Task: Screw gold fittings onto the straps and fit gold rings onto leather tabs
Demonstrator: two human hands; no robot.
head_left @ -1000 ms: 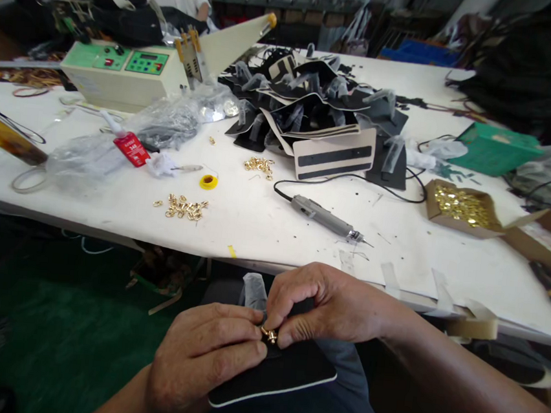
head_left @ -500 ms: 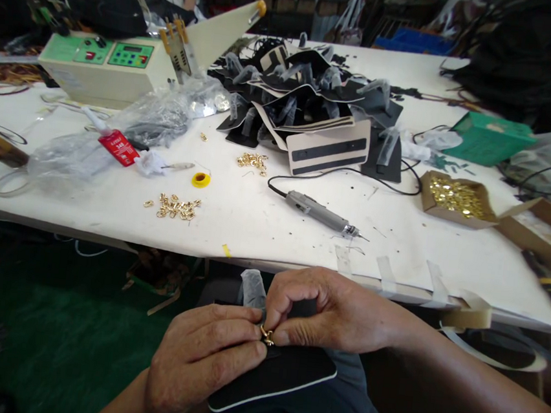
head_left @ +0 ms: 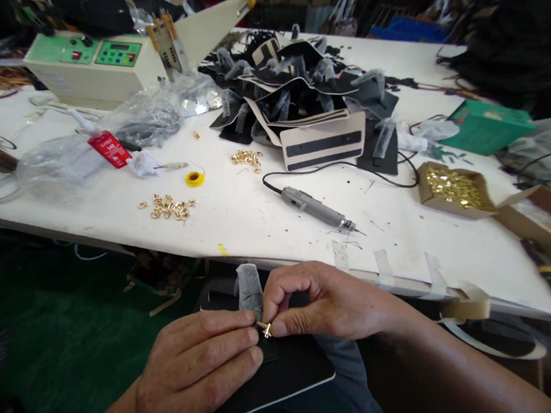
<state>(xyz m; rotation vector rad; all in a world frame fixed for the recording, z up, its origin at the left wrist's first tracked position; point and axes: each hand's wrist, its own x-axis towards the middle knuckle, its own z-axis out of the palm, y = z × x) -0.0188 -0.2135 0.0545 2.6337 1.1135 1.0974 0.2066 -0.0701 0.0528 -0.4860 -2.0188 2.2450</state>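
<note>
Gold fitting [head_left: 267,330] pinched over the black panel [head_left: 297,381]; work seemingly mid-way.
My right grip [head_left: 325,302] is clamped on the fitting, thumb against finger; my left hand [head_left: 200,355] lies on the panel, fingers together, thumb hidden, so I cannot tell if it clamps anything; whether the fitting is fastened I cannot tell; beyond the panel, loose gold pieces [head_left: 172,207] on the desk [head_left: 234,228] remain unused.

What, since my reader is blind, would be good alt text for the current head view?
A person's right hand pinches a gold fitting at a black panel on their lap; the left hand rests on the panel. On the white table beyond lie a grey tool, gold pieces and a pile of panels.
</note>
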